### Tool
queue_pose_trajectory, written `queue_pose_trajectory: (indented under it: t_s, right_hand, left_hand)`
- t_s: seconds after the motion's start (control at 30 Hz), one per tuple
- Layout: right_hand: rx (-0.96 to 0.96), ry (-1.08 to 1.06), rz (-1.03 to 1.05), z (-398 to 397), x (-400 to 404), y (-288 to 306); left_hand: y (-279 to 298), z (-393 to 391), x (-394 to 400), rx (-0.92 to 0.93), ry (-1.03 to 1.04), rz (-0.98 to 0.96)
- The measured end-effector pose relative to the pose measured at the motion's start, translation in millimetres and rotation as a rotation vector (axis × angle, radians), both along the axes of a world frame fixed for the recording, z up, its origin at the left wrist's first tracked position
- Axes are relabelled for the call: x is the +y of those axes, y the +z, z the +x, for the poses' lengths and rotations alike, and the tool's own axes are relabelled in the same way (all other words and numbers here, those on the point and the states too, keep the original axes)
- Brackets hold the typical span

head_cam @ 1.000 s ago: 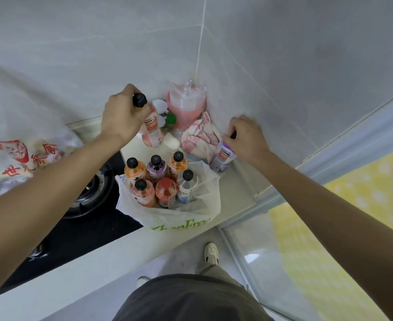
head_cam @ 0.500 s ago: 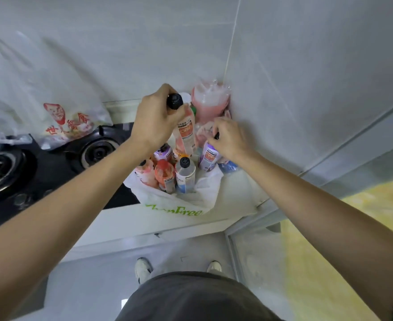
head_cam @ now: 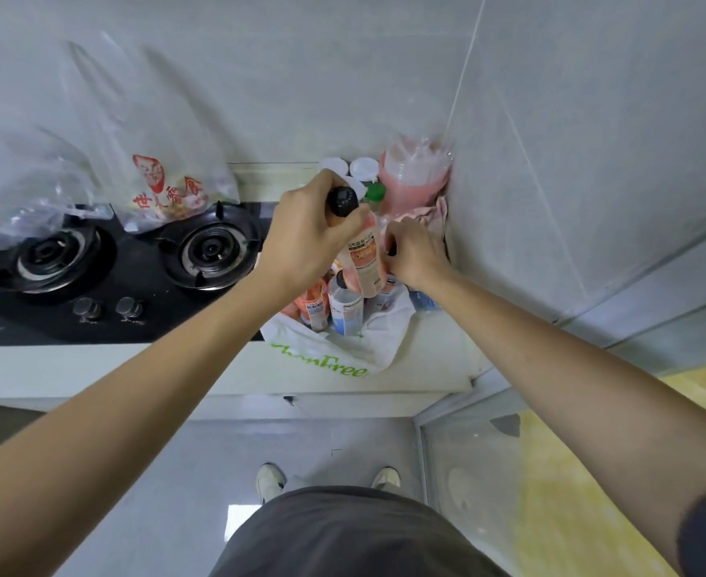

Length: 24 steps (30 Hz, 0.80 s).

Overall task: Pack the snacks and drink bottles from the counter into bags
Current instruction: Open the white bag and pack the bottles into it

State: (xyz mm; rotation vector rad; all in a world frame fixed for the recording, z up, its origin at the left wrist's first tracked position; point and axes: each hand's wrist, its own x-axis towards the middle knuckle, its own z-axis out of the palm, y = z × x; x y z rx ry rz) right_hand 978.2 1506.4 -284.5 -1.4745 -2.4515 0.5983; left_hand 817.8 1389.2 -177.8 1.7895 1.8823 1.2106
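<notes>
A white bag with green lettering [head_cam: 334, 351] stands open on the counter [head_cam: 438, 360] and holds several upright drink bottles [head_cam: 345, 308]. My left hand [head_cam: 305, 239] grips a pink-orange bottle [head_cam: 363, 260] by its black-capped neck and holds it over the bag. My right hand [head_cam: 415, 254] is closed around the top of a purple-labelled bottle [head_cam: 388, 287] at the bag's right side; most of that bottle is hidden behind the hand and the pink-orange bottle.
A black two-burner gas hob [head_cam: 105, 268] lies left of the bag. A clear plastic bag with red print [head_cam: 164, 193] sits behind it. In the corner stand a pink plastic container [head_cam: 415, 177], white-lidded jars [head_cam: 363, 168], a green cap [head_cam: 376, 192] and a pink cloth [head_cam: 436, 214].
Both hands moved from the counter's back corner toward the white bag, each carrying its bottle. The camera view swung left, bringing the hob into view.
</notes>
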Motion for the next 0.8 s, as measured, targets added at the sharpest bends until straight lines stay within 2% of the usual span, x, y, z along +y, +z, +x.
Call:
queue_pose_trajectory:
  t_s: [0.33,0.63,0.8]
  right_hand:
    - [-0.03,0.034,-0.021,2.0,15.2,-22.2]
    - [-0.007,0.087,-0.084,2.9,15.4,-36.2]
    - [0.009,0.107,-0.051,5.3,11.3,-41.0]
  left_hand:
    - [-35.9,9.4,-8.7,0.046,-0.072,-0.114]
    - [-90.3,10.0,-17.6,0.124,-0.143,-0.24]
    - [-122.7,6.2,-23.2,0.181,-0.156,-0.303]
